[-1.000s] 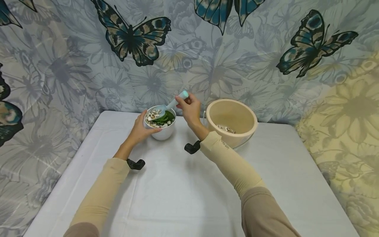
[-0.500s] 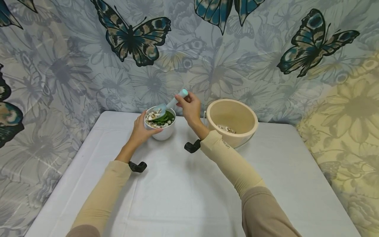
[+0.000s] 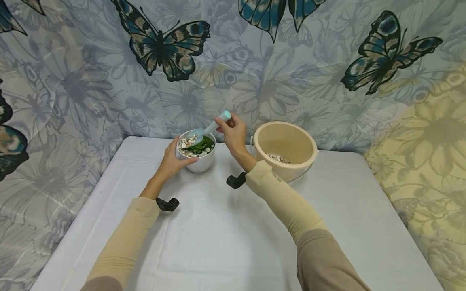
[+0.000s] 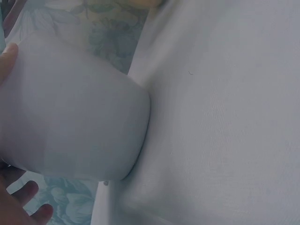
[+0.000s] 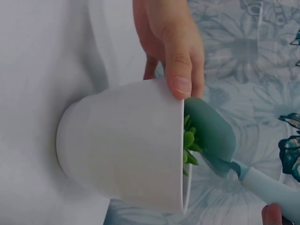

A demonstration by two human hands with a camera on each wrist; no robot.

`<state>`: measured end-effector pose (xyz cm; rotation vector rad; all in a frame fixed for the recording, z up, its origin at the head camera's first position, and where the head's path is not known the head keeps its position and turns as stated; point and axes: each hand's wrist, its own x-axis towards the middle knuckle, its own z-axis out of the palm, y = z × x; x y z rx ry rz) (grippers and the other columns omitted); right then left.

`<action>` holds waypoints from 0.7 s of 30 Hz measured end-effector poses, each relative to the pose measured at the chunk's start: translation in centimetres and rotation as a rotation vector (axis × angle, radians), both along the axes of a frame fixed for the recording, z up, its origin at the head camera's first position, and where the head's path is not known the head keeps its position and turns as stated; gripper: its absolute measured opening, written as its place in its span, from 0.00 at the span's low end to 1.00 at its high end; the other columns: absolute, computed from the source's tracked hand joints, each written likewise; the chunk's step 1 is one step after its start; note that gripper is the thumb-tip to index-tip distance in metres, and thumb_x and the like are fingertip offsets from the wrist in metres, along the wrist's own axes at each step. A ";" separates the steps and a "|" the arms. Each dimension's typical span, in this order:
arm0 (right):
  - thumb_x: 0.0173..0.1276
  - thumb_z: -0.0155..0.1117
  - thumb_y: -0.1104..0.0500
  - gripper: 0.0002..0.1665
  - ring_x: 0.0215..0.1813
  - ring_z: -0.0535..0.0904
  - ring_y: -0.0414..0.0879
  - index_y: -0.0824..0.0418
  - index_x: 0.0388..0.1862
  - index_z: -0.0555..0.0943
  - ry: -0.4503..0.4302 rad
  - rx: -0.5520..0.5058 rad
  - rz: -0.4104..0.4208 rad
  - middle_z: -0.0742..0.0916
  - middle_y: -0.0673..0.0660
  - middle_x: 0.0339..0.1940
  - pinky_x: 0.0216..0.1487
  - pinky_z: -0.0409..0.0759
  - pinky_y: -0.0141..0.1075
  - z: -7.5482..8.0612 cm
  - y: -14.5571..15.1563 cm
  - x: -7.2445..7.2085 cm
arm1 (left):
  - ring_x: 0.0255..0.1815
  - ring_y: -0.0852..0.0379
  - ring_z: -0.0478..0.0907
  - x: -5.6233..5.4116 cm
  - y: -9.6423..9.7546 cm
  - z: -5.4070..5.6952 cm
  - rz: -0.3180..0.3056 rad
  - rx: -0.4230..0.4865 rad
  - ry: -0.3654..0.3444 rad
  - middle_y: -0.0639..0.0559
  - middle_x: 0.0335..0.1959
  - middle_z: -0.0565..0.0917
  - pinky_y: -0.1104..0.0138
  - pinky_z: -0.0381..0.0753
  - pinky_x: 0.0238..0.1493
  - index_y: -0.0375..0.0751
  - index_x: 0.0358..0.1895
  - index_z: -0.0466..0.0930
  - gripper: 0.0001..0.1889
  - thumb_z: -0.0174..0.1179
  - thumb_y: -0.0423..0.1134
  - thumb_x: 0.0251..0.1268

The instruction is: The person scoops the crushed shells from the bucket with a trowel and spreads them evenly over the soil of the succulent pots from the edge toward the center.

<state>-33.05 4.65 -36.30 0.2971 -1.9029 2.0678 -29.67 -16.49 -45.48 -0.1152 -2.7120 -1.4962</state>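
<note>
A white flower pot [image 3: 199, 165] stands at the back of the table, with a green succulent [image 5: 189, 140] and pale pebbles [image 3: 210, 152] inside. My left hand [image 3: 172, 161] grips the pot around its near left side, thumb at the rim in the right wrist view. Between the thumb and fingers of my right hand [image 3: 234, 132] is the handle of a light blue hand trowel [image 3: 212, 127]. Its blade dips over the pot's mouth beside the leaves, with pebbles on it. In the left wrist view the pot's white wall [image 4: 79, 108] hides its contents.
A beige bucket [image 3: 284, 125] with some pebbles [image 3: 278, 158] at its bottom stands right of my right hand, close to that forearm. White cloth [image 3: 214, 234] covers the table. Behind it hangs a butterfly-print fabric [image 3: 225, 68].
Hands, pot and bucket stay nearly where they were. The trowel's handle end rises slightly, then dips again, while its blade remains over the pot.
</note>
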 end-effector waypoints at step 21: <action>0.65 0.67 0.66 0.17 0.38 0.86 0.46 0.75 0.49 0.79 0.005 -0.021 -0.023 0.87 0.67 0.38 0.39 0.86 0.34 0.1 0.5 -0.5 | 0.80 0.38 0.44 0.0 0.1 0.2 0.013 -0.040 -0.021 0.38 0.79 0.46 0.39 0.50 0.75 0.48 0.80 0.34 0.61 0.69 0.59 0.53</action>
